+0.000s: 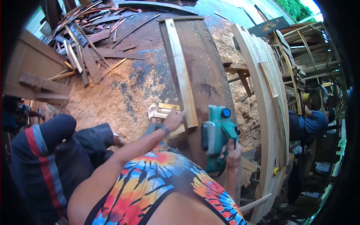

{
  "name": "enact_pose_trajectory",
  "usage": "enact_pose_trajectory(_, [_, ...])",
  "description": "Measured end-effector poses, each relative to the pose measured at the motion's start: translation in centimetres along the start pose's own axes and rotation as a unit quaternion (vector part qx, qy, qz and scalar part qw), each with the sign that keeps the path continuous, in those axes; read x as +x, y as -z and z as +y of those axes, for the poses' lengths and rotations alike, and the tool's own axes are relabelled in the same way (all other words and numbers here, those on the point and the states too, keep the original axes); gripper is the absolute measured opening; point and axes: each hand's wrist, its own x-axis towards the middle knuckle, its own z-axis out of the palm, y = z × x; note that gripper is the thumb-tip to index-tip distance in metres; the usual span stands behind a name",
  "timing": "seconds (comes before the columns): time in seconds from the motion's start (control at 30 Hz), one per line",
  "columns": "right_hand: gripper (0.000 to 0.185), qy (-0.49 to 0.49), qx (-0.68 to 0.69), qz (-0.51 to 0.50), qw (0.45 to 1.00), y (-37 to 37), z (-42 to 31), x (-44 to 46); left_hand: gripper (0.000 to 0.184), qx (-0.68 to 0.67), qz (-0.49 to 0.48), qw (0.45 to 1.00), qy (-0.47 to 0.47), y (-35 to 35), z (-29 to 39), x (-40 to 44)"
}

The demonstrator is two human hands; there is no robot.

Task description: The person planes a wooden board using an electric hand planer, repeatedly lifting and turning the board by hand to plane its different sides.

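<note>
My right hand [233,153] is wrapped around the handle of a green electric planer [217,133], which rests on the dark workbench [210,82]. A long, narrow wooden plank [180,71] lies lengthwise along the bench's left side, just left of the planer. At the plank's near end, my left hand [174,119] reaches to its left edge with the index finger stretched out and nothing held. Whether that fingertip presses on the wood is hard to tell. Short wood pieces [167,108] sit below my left hand, beside the bench.
Long pale boards [258,93] are stacked on the right, with a yellow tape measure [276,171] on them. Scrap wood [93,33] is heaped at the far left, and shavings [112,86] cover the ground. One person [48,161] is close on my left; another [315,122] stands farther right.
</note>
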Motion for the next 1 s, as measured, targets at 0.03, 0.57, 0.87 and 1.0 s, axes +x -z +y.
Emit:
enact_pose_trajectory(0.03, [0.052, -0.012, 0.015, 0.016, 1.000, 1.1, 1.0, -1.2, 0.116, 0.014, 0.005, 0.999, -0.044, -1.1, -0.1, 0.6])
enact_pose_trajectory(0.57, [0.063, -0.083, -0.043, 0.031, 0.995, 6.8, 4.6, -4.3, 0.065, -0.185, -0.018, 0.982, -0.044, 1.4, 9.2, -7.7])
enact_pose_trajectory(0.87, [0.063, -0.071, -0.053, 0.028, 0.996, 6.4, 4.3, -4.9, 0.073, -0.313, 0.030, 0.867, -0.388, 4.7, 19.5, -12.3])
enact_pose_trajectory(1.0, [0.063, -0.061, -0.052, 0.029, 0.996, 6.1, 4.0, -5.1, 0.079, -0.350, 0.061, 0.837, -0.417, 4.8, 21.8, -11.7])
